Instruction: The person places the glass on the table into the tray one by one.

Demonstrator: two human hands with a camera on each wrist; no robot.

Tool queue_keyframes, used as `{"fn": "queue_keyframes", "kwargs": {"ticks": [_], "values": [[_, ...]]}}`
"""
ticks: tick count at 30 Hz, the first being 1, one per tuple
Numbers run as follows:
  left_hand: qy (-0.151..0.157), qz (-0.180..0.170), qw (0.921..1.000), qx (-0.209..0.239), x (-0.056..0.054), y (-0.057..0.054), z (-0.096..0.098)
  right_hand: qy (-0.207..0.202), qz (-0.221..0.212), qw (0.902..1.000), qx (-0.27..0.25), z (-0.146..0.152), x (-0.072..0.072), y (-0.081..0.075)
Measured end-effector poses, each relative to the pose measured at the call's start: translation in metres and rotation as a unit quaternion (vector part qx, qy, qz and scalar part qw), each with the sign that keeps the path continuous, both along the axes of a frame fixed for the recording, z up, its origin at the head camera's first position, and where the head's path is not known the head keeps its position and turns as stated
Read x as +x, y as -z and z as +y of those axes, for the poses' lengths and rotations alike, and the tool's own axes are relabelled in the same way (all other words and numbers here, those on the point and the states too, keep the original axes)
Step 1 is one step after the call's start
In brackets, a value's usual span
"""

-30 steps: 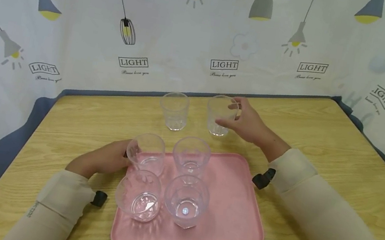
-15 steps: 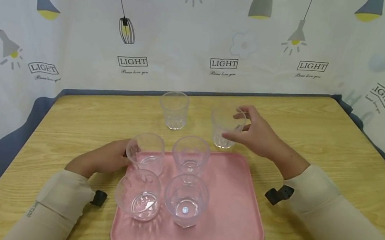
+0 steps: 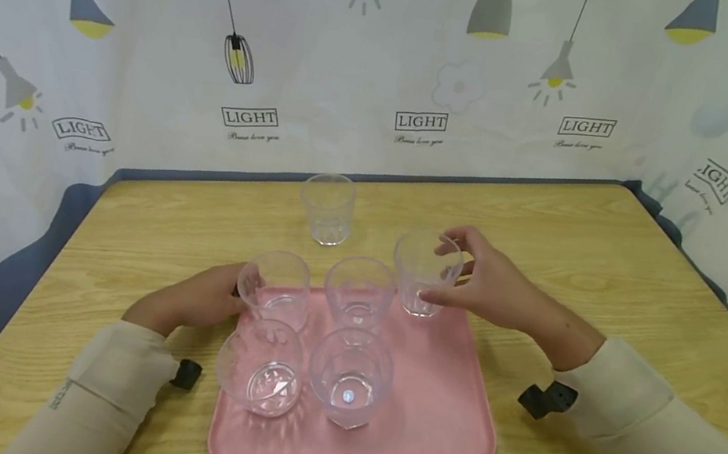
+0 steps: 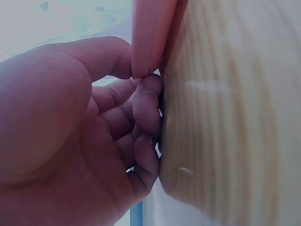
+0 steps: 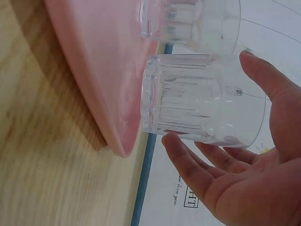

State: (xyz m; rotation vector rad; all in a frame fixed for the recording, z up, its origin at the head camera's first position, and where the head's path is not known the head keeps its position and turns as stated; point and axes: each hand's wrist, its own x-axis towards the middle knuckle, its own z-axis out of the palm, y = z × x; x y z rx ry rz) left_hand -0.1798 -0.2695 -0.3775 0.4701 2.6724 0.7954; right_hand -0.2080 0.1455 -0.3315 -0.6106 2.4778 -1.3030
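My right hand [image 3: 494, 286] holds a clear tumbler [image 3: 416, 267] by its side, thumb on one side and fingers on the other. The tumbler is upright at the far right part of a pink tray [image 3: 433, 421]; in the right wrist view its base [image 5: 149, 96] is close over the tray's corner. My left hand [image 3: 204, 301] grips the tray's left edge [image 4: 149, 37], with the thumb on the rim and curled fingertips beneath, against the table. On the tray stand several more clear tumblers, including a front-left one [image 3: 270, 371], a front-right one [image 3: 350, 380] and a back-left one [image 3: 275, 288].
Another clear tumbler [image 3: 327, 209] stands on the wooden table [image 3: 157, 226] behind the tray. A white curtain [image 3: 334, 55] printed with lamps hangs along the back and sides of the table.
My right hand has brought its tumbler from the back of the table toward me, to the tray's far right part. The left hand keeps its grip on the tray.
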Motion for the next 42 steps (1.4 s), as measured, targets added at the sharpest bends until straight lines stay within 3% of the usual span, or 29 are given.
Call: {"fn": "queue_keyframes", "kwargs": {"ticks": [12,31,42], "values": [[0.000,-0.001,1.0000,0.000,0.001,-0.002,0.002,-0.018,0.013,0.9997,-0.005,0.004,0.011,0.004],[0.003,0.004,1.0000,0.004,-0.002,0.001,0.002,-0.036,0.010,0.9992,0.017,0.010,0.014,0.008],[0.010,0.004,0.9999,-0.013,0.002,-0.005,0.002,-0.046,0.000,0.9989,0.007,0.010,0.014,0.012]]}}
